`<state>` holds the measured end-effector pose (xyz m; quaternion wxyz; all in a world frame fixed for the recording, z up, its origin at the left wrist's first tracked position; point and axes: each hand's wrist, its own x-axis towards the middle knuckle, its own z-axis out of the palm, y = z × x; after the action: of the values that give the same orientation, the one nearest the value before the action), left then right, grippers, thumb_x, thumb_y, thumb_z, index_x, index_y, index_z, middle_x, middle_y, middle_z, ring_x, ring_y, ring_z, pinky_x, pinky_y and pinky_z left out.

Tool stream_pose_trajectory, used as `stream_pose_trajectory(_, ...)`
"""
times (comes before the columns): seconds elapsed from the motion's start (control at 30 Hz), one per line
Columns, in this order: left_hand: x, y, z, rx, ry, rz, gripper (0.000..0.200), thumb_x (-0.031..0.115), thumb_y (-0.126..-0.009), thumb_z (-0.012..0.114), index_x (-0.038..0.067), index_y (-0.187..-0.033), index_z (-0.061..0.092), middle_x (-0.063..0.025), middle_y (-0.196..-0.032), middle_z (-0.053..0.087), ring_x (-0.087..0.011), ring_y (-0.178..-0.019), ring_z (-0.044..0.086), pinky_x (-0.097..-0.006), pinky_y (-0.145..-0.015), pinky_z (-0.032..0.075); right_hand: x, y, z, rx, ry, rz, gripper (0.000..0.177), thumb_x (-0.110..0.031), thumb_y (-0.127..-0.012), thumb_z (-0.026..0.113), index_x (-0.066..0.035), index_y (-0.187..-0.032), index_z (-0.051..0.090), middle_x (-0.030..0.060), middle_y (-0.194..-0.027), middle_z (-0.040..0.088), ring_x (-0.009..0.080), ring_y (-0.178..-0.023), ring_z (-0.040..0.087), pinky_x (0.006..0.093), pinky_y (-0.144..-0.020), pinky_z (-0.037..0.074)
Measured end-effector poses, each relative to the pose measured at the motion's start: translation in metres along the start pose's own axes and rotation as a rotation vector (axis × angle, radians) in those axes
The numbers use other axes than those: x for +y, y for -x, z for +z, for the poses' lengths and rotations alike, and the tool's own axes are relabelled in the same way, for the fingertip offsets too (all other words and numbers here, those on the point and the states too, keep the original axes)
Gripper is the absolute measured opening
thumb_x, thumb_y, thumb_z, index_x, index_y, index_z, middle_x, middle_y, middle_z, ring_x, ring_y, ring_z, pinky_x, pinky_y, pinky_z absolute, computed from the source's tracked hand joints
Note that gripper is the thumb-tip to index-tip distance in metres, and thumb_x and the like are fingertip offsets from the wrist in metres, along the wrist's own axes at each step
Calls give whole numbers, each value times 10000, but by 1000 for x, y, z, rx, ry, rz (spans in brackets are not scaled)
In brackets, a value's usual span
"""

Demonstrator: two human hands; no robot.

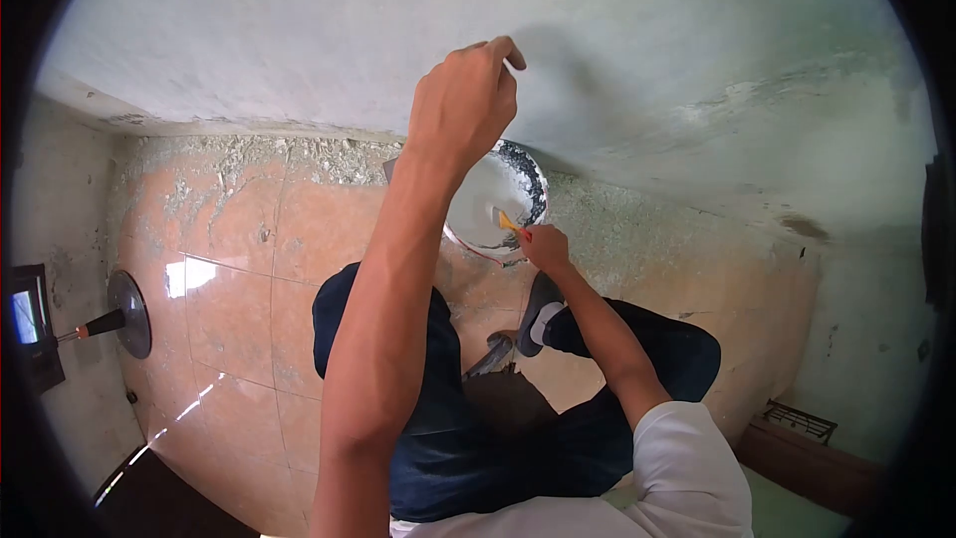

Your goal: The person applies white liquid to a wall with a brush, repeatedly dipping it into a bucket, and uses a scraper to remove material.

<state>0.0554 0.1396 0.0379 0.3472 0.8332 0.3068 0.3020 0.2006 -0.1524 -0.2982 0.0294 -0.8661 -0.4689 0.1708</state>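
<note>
A round bucket (539, 185) with a dark, white-smeared rim stands on the floor close to the wall and holds pale material. My right hand (545, 247) is closed around the red and yellow handle of a brush (512, 223), whose head is over the inside of the bucket. My left hand (466, 100) is raised in front of the wall (299, 30), above the bucket, with its fingers curled. Whatever its fingers hold, if anything, is hidden from view.
Crusty debris (234, 164) lies along the foot of the wall on the orange tiled floor (234, 319). At the far left are a round dark disc (129, 314) on a stand and a lit screen (25, 317). A brown object (807, 463) is at the lower right.
</note>
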Motion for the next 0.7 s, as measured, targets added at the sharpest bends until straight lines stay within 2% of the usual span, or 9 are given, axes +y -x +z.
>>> stream_pose_trajectory(0.07,-5,4,1,-151,-55,11,282,115,-1000,565,32,-1180,766,-172,-1020,814,-367,-959,775,-466,-866,591,0,2,0,58,-71,38,421,-459,-1016,677,-99,-813,757,164,-816,756,405,-772,755,549,-708,597)
stream_pose_trajectory(0.1,-10,6,3,-157,-57,15,282,115,-1000,565,32,-1180,766,-172,-1020,814,-367,-959,775,-466,-866,591,4,2,6,63,-55,2,415,-454,-1014,677,-98,-817,757,165,-815,756,405,-774,755,547,-709,598)
stream_pose_trajectory(0.17,-19,8,6,-305,-54,-22,304,175,-1045,583,44,-1253,762,-198,-1092,813,-379,-1032,778,-462,-921,594,15,2,17,75,-44,-25,409,-450,-1011,678,-97,-820,757,166,-815,756,406,-775,755,546,-710,598)
stream_pose_trajectory(0.2,-20,8,5,-312,-56,-13,304,175,-1045,583,44,-1253,762,-198,-1092,813,-379,-1032,778,-462,-921,594,13,4,9,25,-15,-34,403,-449,-1012,677,-101,-828,764,167,-812,755,404,-778,756,547,-713,598)
stream_pose_trajectory(0.27,-22,9,3,-464,-98,-109,326,207,-1072,584,59,-1311,749,-205,-1164,808,-386,-1093,775,-468,-963,590,10,5,-1,-22,7,-37,397,-448,-1012,676,-105,-835,770,168,-809,754,403,-782,757,548,-716,598)
stream_pose_trajectory(0.33,-20,8,2,-479,-101,-111,334,223,-1077,591,64,-1327,744,-201,-1183,807,-381,-1104,773,-470,-962,590,12,3,-1,84,-125,33,381,-449,-1006,681,-117,-855,792,170,-805,755,396,-787,762,553,-723,598)
stream_pose_trajectory(0.47,-21,8,4,-482,-67,-134,350,251,-1085,602,70,-1354,734,-206,-1210,800,-388,-1119,770,-473,-965,588,27,2,12,80,-45,-32,385,-459,-1006,692,-117,-875,807,157,-814,770,372,-794,782,520,-717,620)
stream_pose_trajectory(0.53,-22,8,4,-496,-72,-140,351,250,-1084,604,70,-1357,732,-206,-1205,800,-386,-1122,769,-473,-966,588,27,0,10,-63,78,-93,383,-463,-1009,689,-123,-880,810,151,-808,766,369,-794,782,516,-718,621)
stream_pose_trajectory(0.7,-21,9,2,-509,-78,-152,355,247,-1085,603,70,-1366,727,-204,-1202,802,-382,-1122,772,-475,-970,588,22,-4,6,6,-11,-86,384,-472,-987,715,-117,-859,789,155,-777,746,376,-774,764,523,-695,601)
